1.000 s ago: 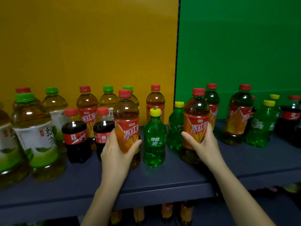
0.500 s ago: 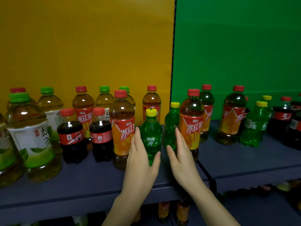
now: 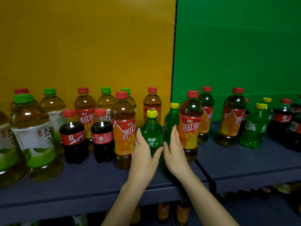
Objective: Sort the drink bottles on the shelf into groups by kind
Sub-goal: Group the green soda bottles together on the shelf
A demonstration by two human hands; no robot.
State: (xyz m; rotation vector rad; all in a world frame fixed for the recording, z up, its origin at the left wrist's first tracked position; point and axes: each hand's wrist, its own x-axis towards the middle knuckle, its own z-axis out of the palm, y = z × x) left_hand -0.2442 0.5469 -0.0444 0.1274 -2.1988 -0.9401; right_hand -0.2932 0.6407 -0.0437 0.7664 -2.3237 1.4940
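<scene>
Left grip [image 3: 143, 157] is wrapped loosely on the front green bottle [image 3: 152, 128], fingers up its left side, thumb across the label. The bottle stands upright on the shelf [image 3: 81, 185], base hidden behind the grip. Right grip [image 3: 175, 150] is apart, fingers straight, holding nothing. It sits just right of that bottle, fingertips in front of the rear green bottle [image 3: 171, 123]; can't tell if they touch.

Risks, as judged:
- Tight packing. The orange-label tea bottle [image 3: 123, 128] is right against the left grip's outer side, and the second tea bottle [image 3: 190, 128] is just beyond the right grip's fingers. Both are tall, so a knuckle bump on lift-out could tip one into the cola bottles [image 3: 101, 136] further left.
- The hold is low and loose, and smooth plastic may slip or swing.
- The shelf seam [image 3: 203, 171] is right of the right grip, and a slid base may catch on it.
</scene>
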